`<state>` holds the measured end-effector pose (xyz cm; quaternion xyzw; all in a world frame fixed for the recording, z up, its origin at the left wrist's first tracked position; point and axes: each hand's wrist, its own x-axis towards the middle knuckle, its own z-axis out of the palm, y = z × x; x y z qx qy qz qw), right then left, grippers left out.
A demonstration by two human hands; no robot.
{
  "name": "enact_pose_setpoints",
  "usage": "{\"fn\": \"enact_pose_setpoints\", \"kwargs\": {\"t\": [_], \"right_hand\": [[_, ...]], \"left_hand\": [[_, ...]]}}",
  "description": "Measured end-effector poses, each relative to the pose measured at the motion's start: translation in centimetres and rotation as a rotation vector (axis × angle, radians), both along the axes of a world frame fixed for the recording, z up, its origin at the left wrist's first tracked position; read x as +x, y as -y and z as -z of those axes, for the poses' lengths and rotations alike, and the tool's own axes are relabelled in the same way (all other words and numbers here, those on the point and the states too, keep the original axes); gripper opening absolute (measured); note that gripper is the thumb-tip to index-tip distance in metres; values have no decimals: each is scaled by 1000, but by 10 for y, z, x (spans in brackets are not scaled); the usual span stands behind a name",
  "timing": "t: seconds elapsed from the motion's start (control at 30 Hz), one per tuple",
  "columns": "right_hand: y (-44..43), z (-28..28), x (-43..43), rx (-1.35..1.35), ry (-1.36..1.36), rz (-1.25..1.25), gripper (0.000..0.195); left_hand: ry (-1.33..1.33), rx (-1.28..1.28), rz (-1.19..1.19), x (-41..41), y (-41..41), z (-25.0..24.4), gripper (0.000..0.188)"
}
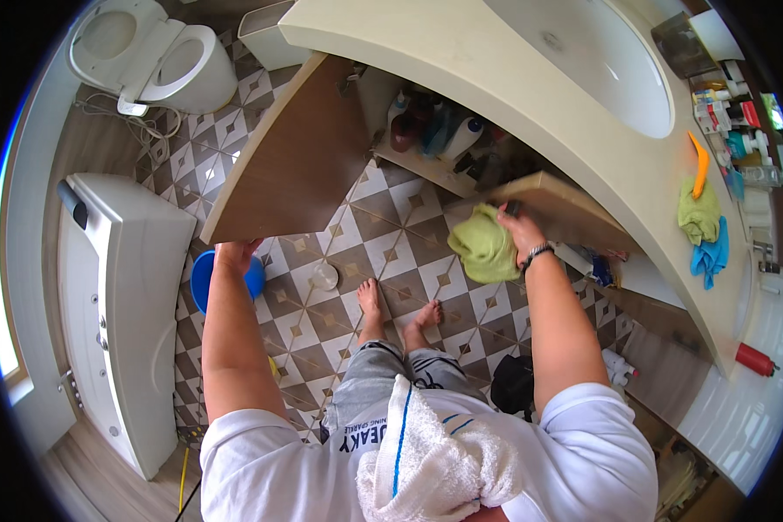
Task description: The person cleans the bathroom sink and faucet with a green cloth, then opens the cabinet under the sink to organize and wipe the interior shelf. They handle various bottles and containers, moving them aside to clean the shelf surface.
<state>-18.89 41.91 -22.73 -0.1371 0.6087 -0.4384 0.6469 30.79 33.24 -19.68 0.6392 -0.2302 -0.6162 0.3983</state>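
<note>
My left hand (236, 256) is at the outer edge of the open left cabinet door (293, 156), its fingers partly hidden behind the wood. In my right hand (523, 231) is a bunched green cloth (486, 245). That same hand is against the right cabinet door (561, 205), which stands partly open, with its fingertips by a small dark knob (512, 209). Between the doors, several bottles, one of them a white bottle with a dark blue cap (464, 136), stand inside the cabinet under the washbasin counter (457, 72).
A blue bucket (202, 277) sits on the tiled floor below my left hand, near a round pale object (325, 276). To the left are a white bathtub (143, 274) and a toilet (183, 65). The counter bears a green cloth (698, 212), a blue cloth (710, 251) and an orange tool (700, 163).
</note>
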Motion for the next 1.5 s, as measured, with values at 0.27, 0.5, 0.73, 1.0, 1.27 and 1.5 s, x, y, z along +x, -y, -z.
{"fn": "enact_pose_setpoints", "kwargs": {"t": [0.27,0.5,0.73,1.0,1.27,1.5], "right_hand": [[-148,10,-1,125,-282,-295,49],[-208,-23,-29,513,-973,-540,53],[-315,-49,-84,1008,-1179,-313,54],[-374,-42,-140,1215,-1190,-164,56],[-383,13,-93,894,-910,-497,58],[-282,6,-61,634,-664,-1085,61]], "left_hand": [[-132,49,-85,10,7,24,32],[59,295,-168,7,-4,41,41],[207,474,-232,-12,-8,26,49],[239,580,170,-29,-34,38,45],[234,505,423,-145,-38,41,46],[107,111,1176,-264,-48,-6,46]]}}
